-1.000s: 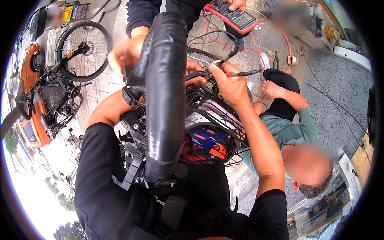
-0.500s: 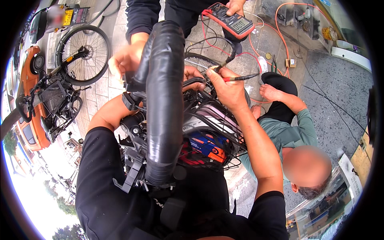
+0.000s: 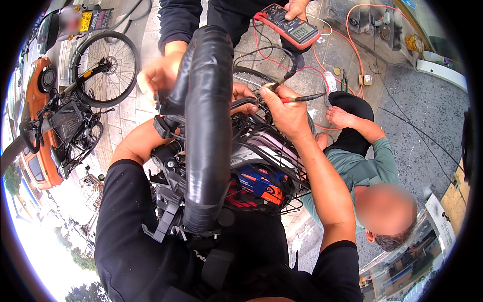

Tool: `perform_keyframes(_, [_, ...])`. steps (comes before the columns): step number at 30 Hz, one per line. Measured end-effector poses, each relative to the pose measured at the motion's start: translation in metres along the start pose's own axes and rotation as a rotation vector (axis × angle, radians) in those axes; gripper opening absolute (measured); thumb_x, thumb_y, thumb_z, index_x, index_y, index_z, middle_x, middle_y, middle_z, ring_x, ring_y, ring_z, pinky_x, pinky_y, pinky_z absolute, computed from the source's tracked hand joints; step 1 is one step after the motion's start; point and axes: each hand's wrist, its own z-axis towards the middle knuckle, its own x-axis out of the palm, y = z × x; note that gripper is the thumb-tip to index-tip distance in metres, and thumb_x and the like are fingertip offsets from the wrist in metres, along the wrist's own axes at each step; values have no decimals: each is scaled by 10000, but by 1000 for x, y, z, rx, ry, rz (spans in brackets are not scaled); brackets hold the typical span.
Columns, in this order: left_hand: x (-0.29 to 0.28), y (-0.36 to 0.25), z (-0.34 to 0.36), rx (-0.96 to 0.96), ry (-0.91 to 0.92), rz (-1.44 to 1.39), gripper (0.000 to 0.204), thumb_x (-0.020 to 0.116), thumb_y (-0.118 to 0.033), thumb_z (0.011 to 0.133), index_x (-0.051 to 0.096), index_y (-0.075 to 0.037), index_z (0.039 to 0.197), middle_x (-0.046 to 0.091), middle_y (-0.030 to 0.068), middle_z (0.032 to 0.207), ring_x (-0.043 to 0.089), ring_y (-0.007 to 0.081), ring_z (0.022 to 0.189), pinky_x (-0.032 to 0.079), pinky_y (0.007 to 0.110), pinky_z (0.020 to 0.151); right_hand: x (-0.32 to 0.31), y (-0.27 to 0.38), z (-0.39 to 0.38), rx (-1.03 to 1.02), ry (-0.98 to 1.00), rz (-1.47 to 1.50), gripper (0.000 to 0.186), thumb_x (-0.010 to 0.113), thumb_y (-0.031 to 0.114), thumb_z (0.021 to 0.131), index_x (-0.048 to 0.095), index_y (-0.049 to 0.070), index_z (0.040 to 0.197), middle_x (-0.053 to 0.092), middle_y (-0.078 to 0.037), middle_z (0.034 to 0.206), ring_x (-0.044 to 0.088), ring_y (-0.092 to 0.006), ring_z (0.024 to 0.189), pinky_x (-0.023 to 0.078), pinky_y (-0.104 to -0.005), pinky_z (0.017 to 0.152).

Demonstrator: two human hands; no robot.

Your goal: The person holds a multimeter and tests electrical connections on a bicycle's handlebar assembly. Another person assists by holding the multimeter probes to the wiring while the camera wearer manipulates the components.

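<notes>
Red-tipped and slim, the probe [image 3: 302, 97] sits pinched in the right hand [image 3: 287, 113], fingers closed round its black shaft like a pen. Its long axis runs nearly level, red end out to the right, the working tip pointing left into the wiring [image 3: 251, 126] just beside the knuckles. A black lead curls up from it and away toward the top of the view.

On the far side of the seat [image 3: 206, 136], the broad black one that rises up the middle of the view, the left hand [image 3: 161, 75] is curled against the seat's upper edge near the frame; whether it grips anything or only rests there cannot be told, as the seat hides the fingers. Of the two hands, the right is plainly the nearer to the wiring, and the tip has only to go left and slightly down to meet it.

Below the right wrist lies a wire basket [image 3: 271, 171] with a blue and orange box [image 3: 259, 183] in it. Farther out, another person's hand holds a red meter [image 3: 289, 27] at the top, red leads trailing from it. A second person in a green shirt [image 3: 362, 166] crouches at right. A bicycle wheel [image 3: 103, 68] stands well off to the left.
</notes>
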Motion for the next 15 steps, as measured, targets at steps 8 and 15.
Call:
perform_keyframes(8, [-1,-6,1,-6,52,-16,132,723,52,997,705,36,1126,785,127,1056,747,154,972,611,303,895,1,-6,1,-14,-16,15,207,719,168,1023,731,-14,925,677,-41,727,561,-73,678,463,-307,599])
perform_keyframes(15, [0,1,0,25,7,-13,134,734,40,994,708,32,1125,789,124,1044,741,138,946,608,293,869,0,-1,0,42,17,21,251,760,226,1021,766,-25,1025,661,-8,755,556,-68,725,473,-288,640])
